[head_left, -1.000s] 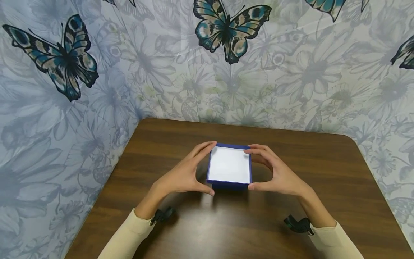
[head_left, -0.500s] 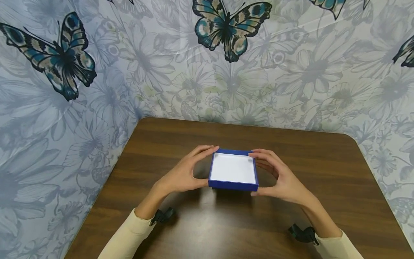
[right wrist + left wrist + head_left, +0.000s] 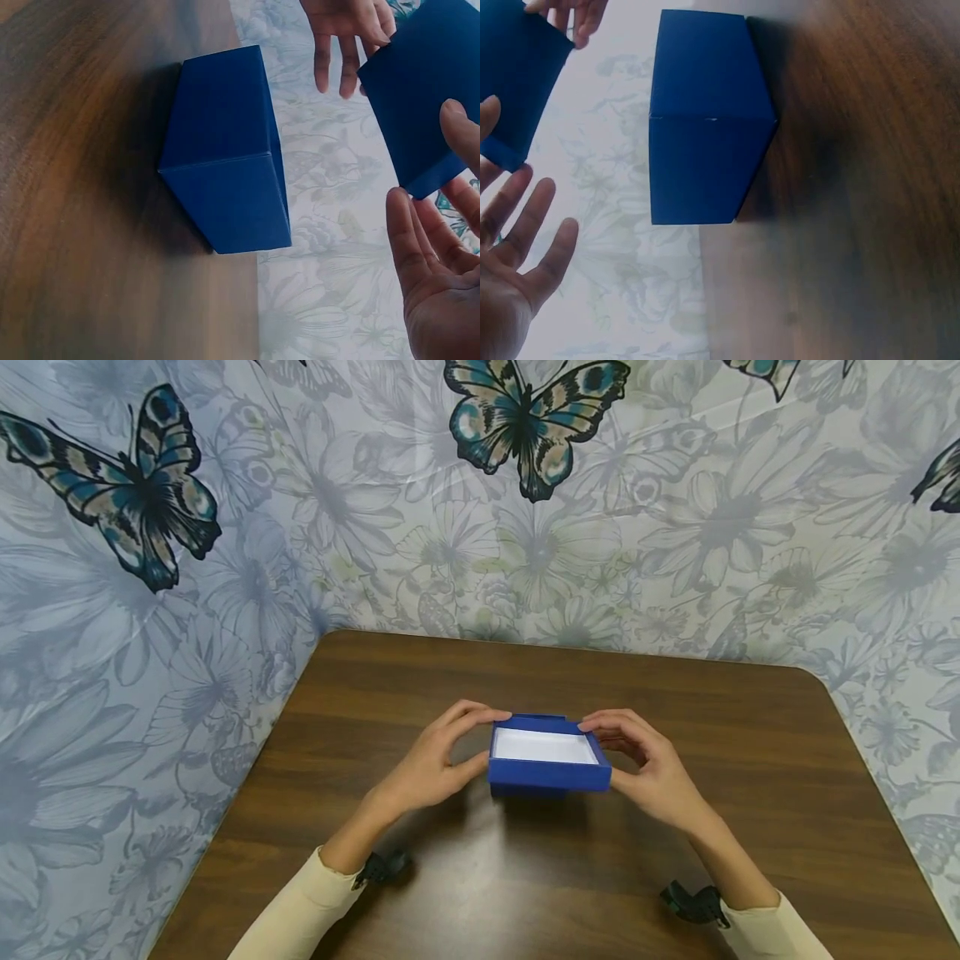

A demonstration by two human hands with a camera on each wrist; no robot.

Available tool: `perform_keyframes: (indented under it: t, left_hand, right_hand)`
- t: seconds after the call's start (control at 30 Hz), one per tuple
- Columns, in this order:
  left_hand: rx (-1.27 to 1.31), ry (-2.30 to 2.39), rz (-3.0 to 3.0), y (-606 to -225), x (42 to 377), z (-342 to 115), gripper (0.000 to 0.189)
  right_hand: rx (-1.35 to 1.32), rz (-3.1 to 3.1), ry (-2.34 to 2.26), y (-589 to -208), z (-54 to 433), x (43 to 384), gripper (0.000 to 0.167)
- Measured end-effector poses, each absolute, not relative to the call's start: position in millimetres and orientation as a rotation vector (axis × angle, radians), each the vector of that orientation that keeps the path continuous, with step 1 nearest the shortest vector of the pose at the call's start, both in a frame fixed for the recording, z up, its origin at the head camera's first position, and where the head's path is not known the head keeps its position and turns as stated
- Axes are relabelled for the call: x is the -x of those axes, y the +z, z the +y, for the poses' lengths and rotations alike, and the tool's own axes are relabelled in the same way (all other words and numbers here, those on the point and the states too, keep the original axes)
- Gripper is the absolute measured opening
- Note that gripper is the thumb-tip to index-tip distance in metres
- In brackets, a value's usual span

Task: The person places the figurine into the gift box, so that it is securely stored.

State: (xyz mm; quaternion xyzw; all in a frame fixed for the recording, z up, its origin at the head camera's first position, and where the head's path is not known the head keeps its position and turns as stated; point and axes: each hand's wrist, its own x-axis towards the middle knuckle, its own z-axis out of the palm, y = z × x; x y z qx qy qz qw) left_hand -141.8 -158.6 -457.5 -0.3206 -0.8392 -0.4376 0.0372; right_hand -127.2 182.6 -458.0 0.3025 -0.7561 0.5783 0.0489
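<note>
A shallow blue box lid (image 3: pixel 551 775) with a white inside is held up between both hands, its white hollow facing the head camera. My left hand (image 3: pixel 427 764) grips its left side, fingertips at the far corner and thumb at the near one. On the opposite side my right hand (image 3: pixel 660 768) pinches it between fingers and thumb. Below stands a deeper blue box (image 3: pixel 527 792), mostly covered by the lid in the head view. Both wrist views show the box (image 3: pixel 709 120) on the table, apart from the lid (image 3: pixel 427 97), whose plain blue outer face is visible there.
The brown wooden table (image 3: pixel 465 893) has rounded far corners. Behind it hangs a pale floral cloth (image 3: pixel 540 560) with large butterflies printed on it. Dark straps (image 3: pixel 693 903) with cameras sit at both wrists, next to cream sleeves (image 3: pixel 300 902).
The lid has risen off the box and tilted, so its white inside looks narrower and its near wall shows more. Both hands moved with it, keeping their grip.
</note>
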Motion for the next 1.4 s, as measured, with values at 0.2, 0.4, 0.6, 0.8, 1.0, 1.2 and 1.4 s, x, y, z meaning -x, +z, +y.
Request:
perform_keyframes:
  t: [0.2,0.4,0.6,0.8,1.0,1.2,1.4]
  left_hand:
    - [0.963,-1.368,-2.500,-460.5,138.7,-156.9,0.044]
    - [0.959,-1.389,-2.400,-463.6,136.7,-156.0,0.038]
    - [0.947,-1.420,-2.362,-466.7,135.9,-154.2,0.039]
    - [0.933,-1.440,-2.345,-468.0,134.6,-153.2,0.053]
    - [0.933,-1.516,-2.335,-466.4,135.8,-152.7,0.081]
    - [0.944,-1.537,-2.293,-468.9,137.0,-151.6,0.090]
    - [0.940,-1.526,-2.313,-470.6,136.8,-151.5,0.084]
  right_hand:
    - [-0.882,-2.292,1.784,-466.1,181.0,126.4,0.048]
    - [-0.785,-2.328,1.785,-468.4,178.3,126.0,0.046]
    - [-0.778,-2.311,1.782,-472.8,176.7,125.1,0.046]
    - [-0.753,-2.239,1.843,-475.6,172.8,123.3,0.047]
    - [-0.799,-2.169,1.848,-476.9,170.2,121.5,0.066]
    - [-0.792,-2.165,1.807,-476.8,168.0,120.1,0.090]
    - [-0.808,-2.150,1.770,-476.6,166.5,120.5,0.090]
